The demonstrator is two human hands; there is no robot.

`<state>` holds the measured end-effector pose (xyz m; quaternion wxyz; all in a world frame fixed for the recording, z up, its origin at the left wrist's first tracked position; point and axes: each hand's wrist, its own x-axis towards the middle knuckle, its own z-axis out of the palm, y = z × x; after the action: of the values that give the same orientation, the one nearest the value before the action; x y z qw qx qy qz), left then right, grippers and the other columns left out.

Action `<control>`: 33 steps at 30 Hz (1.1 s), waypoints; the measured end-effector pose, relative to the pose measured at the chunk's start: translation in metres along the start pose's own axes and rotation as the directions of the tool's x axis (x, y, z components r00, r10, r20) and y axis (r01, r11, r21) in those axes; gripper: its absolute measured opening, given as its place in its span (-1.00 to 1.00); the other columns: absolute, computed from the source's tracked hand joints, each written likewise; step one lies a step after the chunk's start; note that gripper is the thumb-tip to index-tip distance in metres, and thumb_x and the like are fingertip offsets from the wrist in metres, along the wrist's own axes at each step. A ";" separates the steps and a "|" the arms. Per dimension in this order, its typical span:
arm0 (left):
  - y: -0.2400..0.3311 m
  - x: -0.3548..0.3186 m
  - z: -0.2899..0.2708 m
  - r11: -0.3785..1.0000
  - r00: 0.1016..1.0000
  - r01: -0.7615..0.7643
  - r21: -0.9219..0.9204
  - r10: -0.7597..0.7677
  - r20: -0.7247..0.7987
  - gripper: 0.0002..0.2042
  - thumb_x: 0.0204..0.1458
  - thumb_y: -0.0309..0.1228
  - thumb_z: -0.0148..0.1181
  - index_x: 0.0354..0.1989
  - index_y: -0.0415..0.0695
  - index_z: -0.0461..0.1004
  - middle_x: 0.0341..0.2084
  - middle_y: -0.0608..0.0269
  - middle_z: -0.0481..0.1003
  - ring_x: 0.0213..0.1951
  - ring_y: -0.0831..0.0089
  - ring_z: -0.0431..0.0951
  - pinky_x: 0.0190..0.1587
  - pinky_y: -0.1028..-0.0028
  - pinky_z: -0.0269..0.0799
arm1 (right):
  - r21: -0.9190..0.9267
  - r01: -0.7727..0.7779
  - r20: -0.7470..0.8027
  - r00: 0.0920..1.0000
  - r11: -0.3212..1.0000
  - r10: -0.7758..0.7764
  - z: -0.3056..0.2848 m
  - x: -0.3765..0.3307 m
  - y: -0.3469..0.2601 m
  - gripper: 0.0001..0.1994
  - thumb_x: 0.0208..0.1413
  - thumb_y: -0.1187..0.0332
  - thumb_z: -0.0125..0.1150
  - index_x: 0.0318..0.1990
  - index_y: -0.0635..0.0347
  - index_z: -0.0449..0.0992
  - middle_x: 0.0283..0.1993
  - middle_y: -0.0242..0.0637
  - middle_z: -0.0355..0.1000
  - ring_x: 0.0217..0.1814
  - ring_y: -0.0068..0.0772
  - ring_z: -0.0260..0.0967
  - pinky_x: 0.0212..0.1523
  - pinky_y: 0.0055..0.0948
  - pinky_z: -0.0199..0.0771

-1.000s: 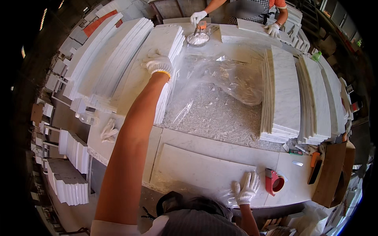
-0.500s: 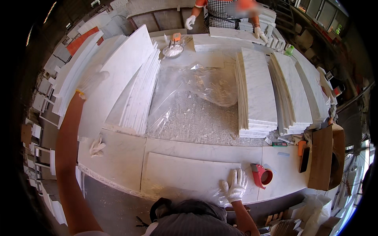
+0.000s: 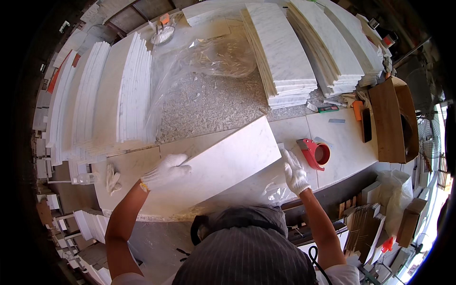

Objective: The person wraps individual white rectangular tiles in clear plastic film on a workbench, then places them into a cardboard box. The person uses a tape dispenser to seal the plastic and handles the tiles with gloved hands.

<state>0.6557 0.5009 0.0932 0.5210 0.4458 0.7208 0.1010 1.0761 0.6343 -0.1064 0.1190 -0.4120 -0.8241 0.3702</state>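
Observation:
A white marble slab lies slantwise above the near worktop, its right end raised toward the far side. My left hand, in a white knitted glove, grips the slab by its far long edge near the left end. Beside the slab's right end is my gloved right hand, fingers stretched out and holding nothing. Under the slab part of another flat pale piece shows, with clear plastic film at its near edge. A red tape dispenser stands just right of my right hand.
Stacked marble slabs stand at left and right. Crumpled plastic sheet covers part of the rough middle. A bowl of white powder is at the back. A loose glove lies left; a cardboard box stands right.
My left hand has come from the left stack to the near worktop with a slab. My right hand has lifted from its flat rest and moved farther away. The view has shifted.

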 end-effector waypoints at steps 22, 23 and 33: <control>-0.042 0.146 0.083 0.979 0.973 -0.157 0.131 0.130 0.191 -0.71 0.08 -0.20 0.27 -0.28 -0.23 0.56 -0.46 0.08 0.56 -0.37 0.30 0.57 -0.25 0.29 0.47 | 0.133 -0.225 0.041 0.974 0.965 0.221 -0.004 0.005 -0.005 -0.23 0.26 0.11 0.19 0.49 0.28 0.02 0.48 0.14 0.12 0.49 0.18 0.09 0.47 -0.13 0.07; -0.043 0.139 0.084 0.958 0.984 -0.175 0.226 0.180 -0.001 -0.72 0.06 -0.21 0.29 -0.24 -0.19 0.57 -0.41 0.09 0.57 -0.31 0.27 0.58 -0.21 0.27 0.47 | 0.094 -0.251 0.031 0.968 0.963 0.249 -0.001 0.006 -0.013 -0.21 0.24 0.12 0.22 0.49 0.28 0.02 0.49 0.13 0.10 0.51 0.17 0.06 0.48 -0.13 0.05; -0.053 0.040 0.150 0.581 0.936 -0.192 0.791 0.351 -0.031 0.00 -0.20 0.25 0.38 0.46 0.16 0.16 0.46 0.00 0.01 0.49 -0.01 -0.07 0.45 -0.18 -0.18 | -0.054 -0.142 -0.156 0.979 0.988 0.133 0.037 0.002 -0.003 -0.18 0.21 0.05 0.25 0.47 0.33 0.05 0.48 0.14 0.09 0.55 0.14 -0.02 0.52 -0.03 -0.11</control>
<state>0.7514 0.4524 -0.0311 0.1862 0.7203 0.6606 -0.1005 1.0546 0.6154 -0.1304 0.1420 -0.4986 -0.7937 0.3182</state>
